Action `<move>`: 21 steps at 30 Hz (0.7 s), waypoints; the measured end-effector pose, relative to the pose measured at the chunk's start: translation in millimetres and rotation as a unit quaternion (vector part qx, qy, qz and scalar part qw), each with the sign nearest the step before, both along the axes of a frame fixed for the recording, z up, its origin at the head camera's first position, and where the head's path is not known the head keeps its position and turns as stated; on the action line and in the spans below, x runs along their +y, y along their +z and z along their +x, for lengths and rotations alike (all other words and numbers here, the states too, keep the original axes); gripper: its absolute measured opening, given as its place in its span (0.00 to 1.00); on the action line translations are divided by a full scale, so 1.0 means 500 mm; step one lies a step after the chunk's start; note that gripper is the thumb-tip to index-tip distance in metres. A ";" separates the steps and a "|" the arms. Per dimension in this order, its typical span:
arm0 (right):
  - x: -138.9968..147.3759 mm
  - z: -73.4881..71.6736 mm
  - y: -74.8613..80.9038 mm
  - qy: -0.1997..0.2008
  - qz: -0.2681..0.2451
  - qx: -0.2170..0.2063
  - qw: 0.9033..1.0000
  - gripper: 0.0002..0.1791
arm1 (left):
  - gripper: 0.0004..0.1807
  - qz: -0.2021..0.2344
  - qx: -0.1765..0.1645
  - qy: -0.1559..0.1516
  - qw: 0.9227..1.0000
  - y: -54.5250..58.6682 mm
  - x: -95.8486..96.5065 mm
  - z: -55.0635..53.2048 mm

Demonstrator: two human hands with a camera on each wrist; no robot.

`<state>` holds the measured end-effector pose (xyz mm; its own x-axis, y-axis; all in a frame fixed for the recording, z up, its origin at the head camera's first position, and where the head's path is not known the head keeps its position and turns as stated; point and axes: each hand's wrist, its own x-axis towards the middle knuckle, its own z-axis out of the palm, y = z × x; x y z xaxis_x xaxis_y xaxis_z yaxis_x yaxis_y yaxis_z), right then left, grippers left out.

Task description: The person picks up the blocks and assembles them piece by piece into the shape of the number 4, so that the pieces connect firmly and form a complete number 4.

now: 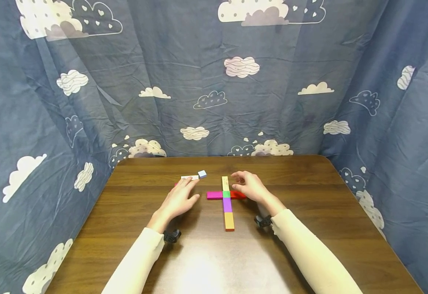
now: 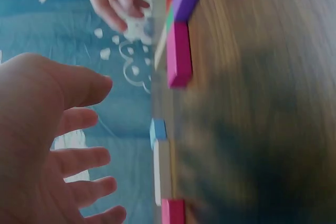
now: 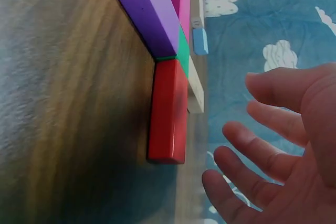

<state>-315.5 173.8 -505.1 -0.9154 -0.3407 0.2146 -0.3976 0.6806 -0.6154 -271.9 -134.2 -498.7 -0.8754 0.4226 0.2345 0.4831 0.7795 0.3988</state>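
Several coloured blocks lie on the table as a cross. A green block [image 1: 226,194] is at its centre, a magenta block [image 1: 215,195] on the left and a red block [image 3: 169,111] on the right. Beyond the green one lies a pale wooden block [image 1: 225,183]; nearer are a purple block [image 1: 227,205] and an orange block [image 1: 229,221]. My right hand [image 1: 251,187] hovers over the red block with loosely bent fingers, holding nothing. My left hand [image 1: 178,200], fingers spread and holding nothing, is left of the cross, close to a white block [image 2: 163,171].
A small light-blue block [image 1: 202,174] sits at the white block's right end, and a pink-red block [image 2: 173,211] at its other end, mostly behind my left hand in the head view. A cloud-patterned curtain [image 1: 184,114] surrounds the brown table [image 1: 125,245] at the back and sides.
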 end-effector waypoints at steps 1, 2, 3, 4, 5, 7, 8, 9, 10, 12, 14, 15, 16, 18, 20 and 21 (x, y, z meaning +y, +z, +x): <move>0.002 0.004 -0.001 -0.001 0.001 0.001 1.000 0.21 | 0.30 0.000 0.001 0.007 1.000 -0.002 -0.008 -0.003; 0.005 0.008 -0.002 -0.002 0.003 0.002 1.000 0.21 | 0.30 0.002 0.001 0.013 1.000 -0.004 -0.016 -0.006; 0.007 0.012 -0.003 -0.005 0.005 0.001 1.000 0.22 | 0.29 0.003 0.000 0.020 1.000 -0.006 -0.024 -0.009; 0.009 0.016 -0.005 -0.007 0.007 0.000 1.000 0.22 | 0.29 0.004 0.000 0.025 1.000 -0.009 -0.031 -0.012; 0.012 0.019 -0.006 -0.009 0.010 0.000 1.000 0.22 | 0.29 0.006 0.001 0.030 1.000 -0.011 -0.038 -0.014; 0.015 0.026 -0.010 -0.011 0.010 0.000 1.000 0.22 | 0.28 0.009 0.001 0.042 0.999 -0.015 -0.051 -0.019; 0.016 0.030 -0.010 -0.013 0.008 -0.001 1.000 0.22 | 0.28 0.013 0.002 0.048 0.999 -0.017 -0.057 -0.021; 0.017 0.033 -0.011 -0.013 0.006 0.000 1.000 0.22 | 0.27 0.016 0.003 0.053 0.998 -0.019 -0.062 -0.024; 0.018 0.035 -0.013 -0.012 0.004 0.003 1.000 0.23 | 0.27 0.020 0.005 0.058 0.998 -0.021 -0.067 -0.027; 0.020 0.039 -0.019 -0.011 0.000 0.010 1.000 0.23 | 0.26 0.026 0.004 0.070 0.997 -0.025 -0.075 -0.032; 0.022 0.040 -0.027 -0.018 -0.003 0.011 1.000 0.23 | 0.25 0.029 0.000 0.082 0.996 -0.028 -0.081 -0.039; 0.024 0.041 -0.030 -0.022 -0.004 0.011 1.000 0.23 | 0.24 0.031 -0.004 0.088 0.996 -0.031 -0.083 -0.042; 0.026 0.042 -0.034 -0.027 -0.006 0.012 1.000 0.23 | 0.23 0.033 -0.009 0.094 0.995 -0.034 -0.085 -0.046; 0.029 0.043 -0.041 -0.039 -0.014 0.008 0.999 0.23 | 0.22 0.034 -0.018 0.104 0.994 -0.040 -0.086 -0.052; 0.031 0.045 -0.046 -0.047 -0.022 0.006 0.999 0.23 | 0.21 0.038 -0.024 0.111 0.993 -0.046 -0.087 -0.057; 0.031 0.045 -0.047 -0.048 -0.026 0.008 0.998 0.23 | 0.21 0.038 -0.024 0.113 0.993 -0.048 -0.087 -0.059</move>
<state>-292.9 189.5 -528.8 -0.9396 -0.2401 0.2439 -0.3421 0.6828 -0.6455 -301.5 -177.5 -522.9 -0.9571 0.1961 0.2134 0.2775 0.8326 0.4793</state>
